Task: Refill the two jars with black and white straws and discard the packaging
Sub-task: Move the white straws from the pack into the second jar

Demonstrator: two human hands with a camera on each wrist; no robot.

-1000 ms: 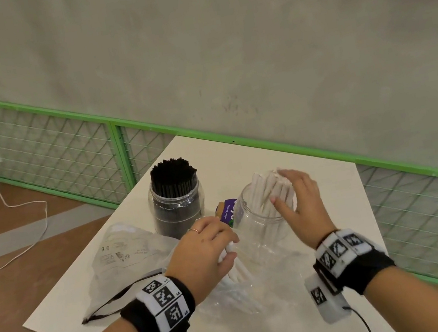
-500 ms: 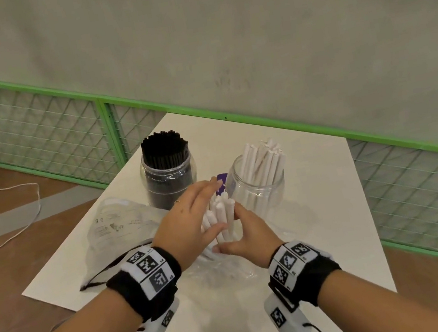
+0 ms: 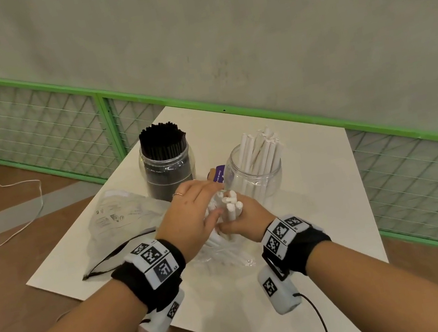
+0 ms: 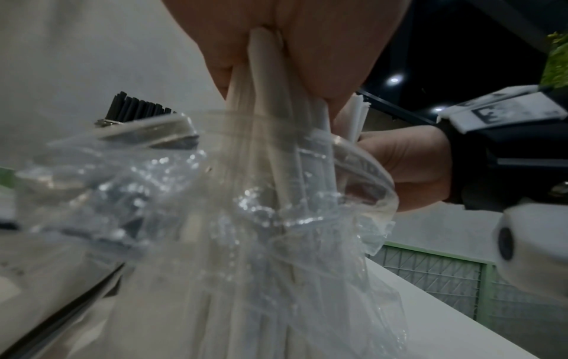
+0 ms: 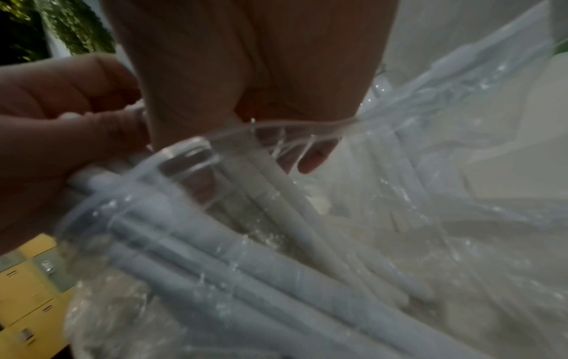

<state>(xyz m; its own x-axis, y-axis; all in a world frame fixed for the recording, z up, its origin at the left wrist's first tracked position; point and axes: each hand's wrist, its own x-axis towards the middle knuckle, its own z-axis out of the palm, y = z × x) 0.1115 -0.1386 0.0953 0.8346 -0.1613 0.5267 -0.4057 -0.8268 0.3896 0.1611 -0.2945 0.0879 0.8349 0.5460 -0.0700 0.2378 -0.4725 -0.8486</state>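
Two clear jars stand at the back of the white table (image 3: 321, 206): the left jar (image 3: 167, 172) is packed with black straws, the right jar (image 3: 255, 177) holds white straws that lean right. In front of them, my left hand (image 3: 191, 217) and right hand (image 3: 245, 216) both grip a bundle of white straws (image 3: 229, 203) that sticks up out of a clear plastic bag (image 3: 224, 252). In the left wrist view my fingers pinch the straws (image 4: 264, 72) above the bag's mouth (image 4: 276, 194). The right wrist view shows the straws (image 5: 215, 243) inside the crinkled bag.
An empty clear bag with a black strip (image 3: 122, 221) lies on the table's left part. A small purple packet (image 3: 219, 174) sits between the jars. A green-framed mesh fence (image 3: 104, 121) runs behind the table, and a white cable (image 3: 10, 185) trails over the floor at left.
My right hand left the white-straw jar and came down to the bag. Both hands now hold the bundle of white straws together, raised a little from the bag.
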